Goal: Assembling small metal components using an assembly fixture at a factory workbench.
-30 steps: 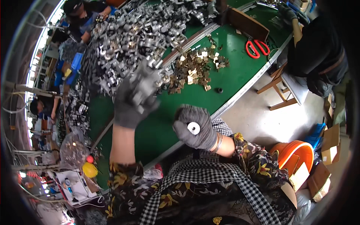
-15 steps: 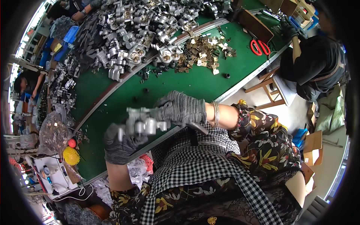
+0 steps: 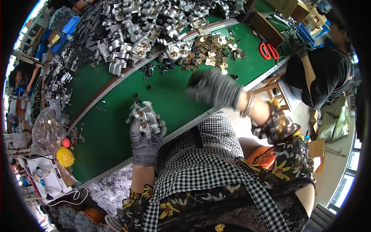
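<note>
My left hand (image 3: pixel 146 145), in a grey knitted glove, grips a silver brake caliper (image 3: pixel 143 118) with round bores facing up, over the green tabletop. My right hand (image 3: pixel 212 89), gloved the same way, is in the air near the small brass-coloured metal clips (image 3: pixel 211 50). Motion smears its fingers, so I cannot make out whether anything is in them. Small black rubber pieces (image 3: pixel 149 87) lie between my two hands. Beyond the brown divider strip, several more calipers (image 3: pixel 141 48) are heaped.
Red-handled scissors (image 3: pixel 269 51) lie by a brown board (image 3: pixel 265 29) at the right. A co-worker (image 3: pixel 322 73) sits at that end. A plastic bag of parts (image 3: pixel 48 125) and a yellow spiky ball (image 3: pixel 65 156) are at the left. The metal table edge (image 3: pixel 185 133) runs before me.
My right hand has come away from the caliper and swung right, toward the brass-coloured clips. My left hand keeps the caliper, now turned with its bores upward.
</note>
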Tool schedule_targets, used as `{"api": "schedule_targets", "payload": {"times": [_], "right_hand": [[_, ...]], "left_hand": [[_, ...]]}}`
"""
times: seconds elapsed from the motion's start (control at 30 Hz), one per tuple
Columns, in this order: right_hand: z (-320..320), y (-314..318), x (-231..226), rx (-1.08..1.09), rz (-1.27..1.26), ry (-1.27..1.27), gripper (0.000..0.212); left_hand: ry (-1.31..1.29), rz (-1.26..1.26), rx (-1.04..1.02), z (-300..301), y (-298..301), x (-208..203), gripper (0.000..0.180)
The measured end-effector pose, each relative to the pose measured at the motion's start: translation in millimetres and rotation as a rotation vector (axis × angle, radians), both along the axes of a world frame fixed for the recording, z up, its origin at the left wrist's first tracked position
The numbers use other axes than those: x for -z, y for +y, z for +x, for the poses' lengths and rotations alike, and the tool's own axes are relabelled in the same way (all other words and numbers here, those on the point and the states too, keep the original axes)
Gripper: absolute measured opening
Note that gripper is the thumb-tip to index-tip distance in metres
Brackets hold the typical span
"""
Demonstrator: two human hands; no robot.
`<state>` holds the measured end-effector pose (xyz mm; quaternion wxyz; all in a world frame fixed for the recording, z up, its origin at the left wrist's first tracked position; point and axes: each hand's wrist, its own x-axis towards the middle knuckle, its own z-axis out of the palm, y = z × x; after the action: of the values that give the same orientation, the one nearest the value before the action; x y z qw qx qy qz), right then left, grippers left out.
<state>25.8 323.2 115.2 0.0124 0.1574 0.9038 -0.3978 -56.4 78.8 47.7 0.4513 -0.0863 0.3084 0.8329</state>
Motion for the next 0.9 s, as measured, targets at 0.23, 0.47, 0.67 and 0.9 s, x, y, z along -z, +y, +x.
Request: {"api": "schedule_targets", "payload": {"times": [0.23,0.47,0.67,0.9], "right_hand": [[-32.4,106.9,26.7,-0.304,0.8,-0.058,0.021],[-36.2,93.2,36.5,-0.309,0.73,-0.209,0.016],[-43.9,172.4,59.5,-0.249,0.532,0.301,0.021],[-61.8,79.0,2.8,-0.032,0.04,0.21,0.025]], "left_hand": [[0.364,-0.07,0.011,4.9,-19.7,17.0,0.048],[0.507,-0.309,0.01,6.3,-37.3,28.1,0.033],[0.588,-0.209,-0.091,14.5,-46.5,30.4,0.044],[0.311,-0.001,-0.103,7.7,-47.1,31.7,0.053]]}}
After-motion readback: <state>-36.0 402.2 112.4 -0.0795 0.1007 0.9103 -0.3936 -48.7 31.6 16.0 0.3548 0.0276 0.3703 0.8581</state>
